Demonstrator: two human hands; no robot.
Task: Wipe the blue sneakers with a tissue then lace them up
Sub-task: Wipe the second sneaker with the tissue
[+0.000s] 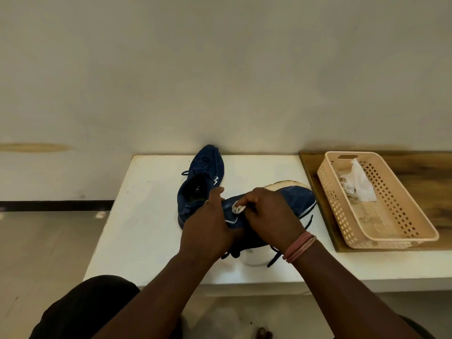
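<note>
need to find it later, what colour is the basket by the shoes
Pale peach plastic basket, seen in the head view.

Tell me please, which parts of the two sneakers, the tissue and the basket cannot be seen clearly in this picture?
Head view, the only one:
- Near sneaker: its middle and lace holes are hidden by both hands.
- Tissue: only a small wad shows; the right hand covers the rest.
- Left hand: its fingers are hidden behind its back, so its grip is unclear.
- Far sneaker: the heel is partly hidden by the left hand.
- Basket: small bits beside its tissues are too small to identify.
</note>
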